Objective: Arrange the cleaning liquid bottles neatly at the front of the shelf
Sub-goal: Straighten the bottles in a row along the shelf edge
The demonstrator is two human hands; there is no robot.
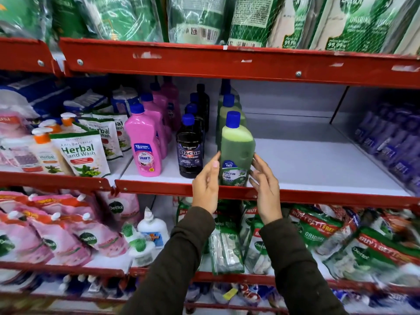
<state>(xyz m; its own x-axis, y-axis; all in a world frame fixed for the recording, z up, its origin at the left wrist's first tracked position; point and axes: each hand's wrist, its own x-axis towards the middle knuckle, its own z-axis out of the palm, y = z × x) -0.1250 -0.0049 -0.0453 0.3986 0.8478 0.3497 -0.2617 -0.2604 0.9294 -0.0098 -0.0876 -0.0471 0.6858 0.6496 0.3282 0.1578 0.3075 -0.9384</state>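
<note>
A green floor-cleaner bottle [236,148] with a blue cap stands upright at the front edge of the white middle shelf [318,169]. My left hand [205,185] presses its lower left side and my right hand [264,185] its lower right side, so the bottle is held between them. More green bottles [228,108] line up behind it. To its left a row of black Bactin bottles [189,148] runs front to back, and further left a row of pink Shakti bottles [143,144].
The red shelf lip [159,186] runs just under my hands. Herbal hand wash pouches [81,155] fill the left section, purple packs [391,142] lean at the right end. White shelf surface lies bare right of the green row. Dettol pouches crowd the shelves above and below.
</note>
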